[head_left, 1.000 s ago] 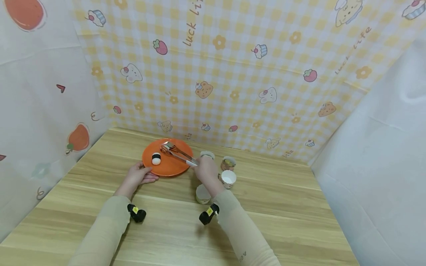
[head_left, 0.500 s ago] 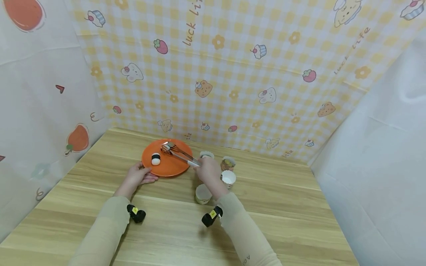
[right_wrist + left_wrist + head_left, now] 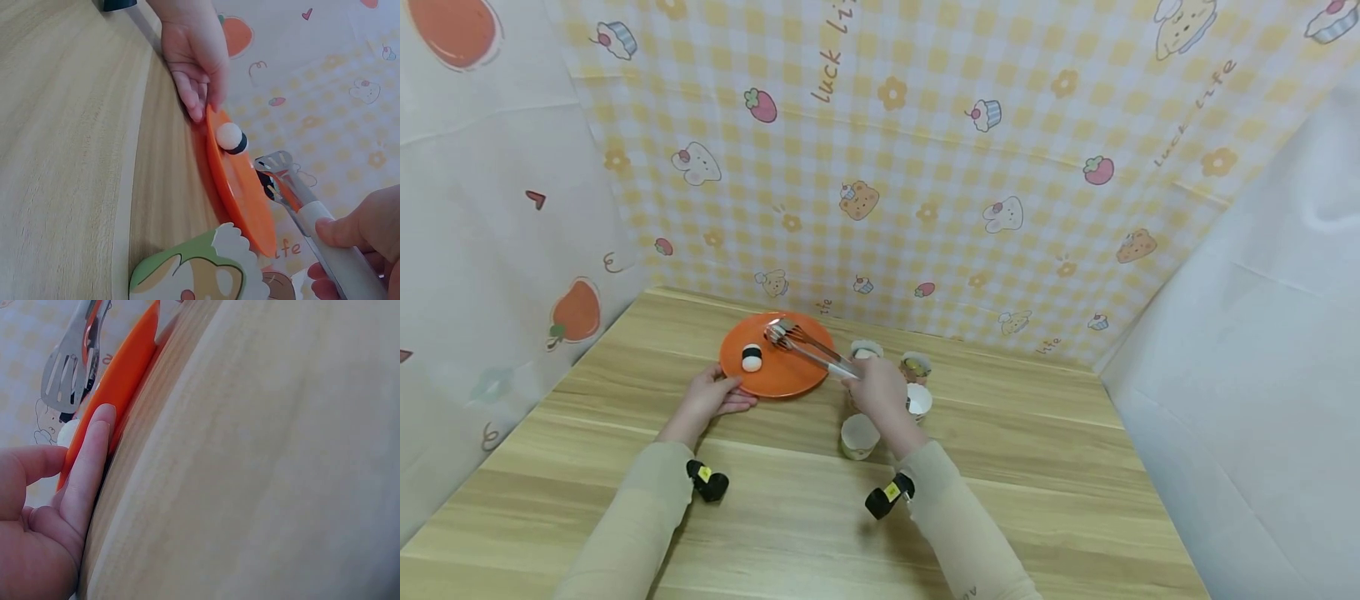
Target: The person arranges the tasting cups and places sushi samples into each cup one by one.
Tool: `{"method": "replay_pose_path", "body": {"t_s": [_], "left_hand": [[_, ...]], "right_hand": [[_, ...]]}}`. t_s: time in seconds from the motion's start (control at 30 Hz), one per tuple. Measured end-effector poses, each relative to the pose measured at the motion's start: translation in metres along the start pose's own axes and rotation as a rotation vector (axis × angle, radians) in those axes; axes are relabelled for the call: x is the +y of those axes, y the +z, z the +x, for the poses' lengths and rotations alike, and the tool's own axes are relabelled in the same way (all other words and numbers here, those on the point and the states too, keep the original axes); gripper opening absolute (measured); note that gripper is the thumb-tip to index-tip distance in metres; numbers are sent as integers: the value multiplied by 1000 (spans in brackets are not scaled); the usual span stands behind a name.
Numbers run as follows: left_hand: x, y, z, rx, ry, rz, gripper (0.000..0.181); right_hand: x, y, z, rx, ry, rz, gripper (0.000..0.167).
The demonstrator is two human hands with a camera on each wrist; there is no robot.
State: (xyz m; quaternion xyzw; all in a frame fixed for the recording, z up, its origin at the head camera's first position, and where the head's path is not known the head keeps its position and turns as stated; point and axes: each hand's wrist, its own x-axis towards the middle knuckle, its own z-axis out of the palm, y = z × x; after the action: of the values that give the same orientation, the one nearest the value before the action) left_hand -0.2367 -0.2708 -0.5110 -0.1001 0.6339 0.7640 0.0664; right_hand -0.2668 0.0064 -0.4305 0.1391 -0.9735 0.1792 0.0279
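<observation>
My left hand (image 3: 706,396) pinches the near-left rim of an orange plate (image 3: 786,382), thumb on the rim and fingers under it. On the plate's left side sits a small white toy sushi piece (image 3: 751,358) with a black band. My right hand (image 3: 882,392) grips metal tongs (image 3: 340,262) by their pale handle, thumb on top. The slotted tong heads (image 3: 781,332) are over the far part of the plate. Something dark shows between the heads in the right wrist view; it is mostly hidden, so I cannot tell its kind.
Several paper baking cups stand right of the plate: a near one (image 3: 859,439), a white-lined one (image 3: 919,400), one with yellowish contents (image 3: 915,367), and one at the back (image 3: 867,347). A patterned cloth (image 3: 925,167) hangs behind the wooden table (image 3: 1037,483).
My right hand and forearm have shifted a little to the right with the tongs, whose heads have barely moved. The left hand and plate look still.
</observation>
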Motion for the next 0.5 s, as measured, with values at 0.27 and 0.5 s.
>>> {"method": "replay_pose_path", "body": {"t_s": [0.27, 0.5], "left_hand": [[0, -1, 0, 1, -8, 4, 52], [0, 0, -1, -3, 14, 11, 50]], "right_hand": [[5, -4, -7, 14, -8, 26, 32], [11, -8, -17, 69, -52, 54, 32]]}}
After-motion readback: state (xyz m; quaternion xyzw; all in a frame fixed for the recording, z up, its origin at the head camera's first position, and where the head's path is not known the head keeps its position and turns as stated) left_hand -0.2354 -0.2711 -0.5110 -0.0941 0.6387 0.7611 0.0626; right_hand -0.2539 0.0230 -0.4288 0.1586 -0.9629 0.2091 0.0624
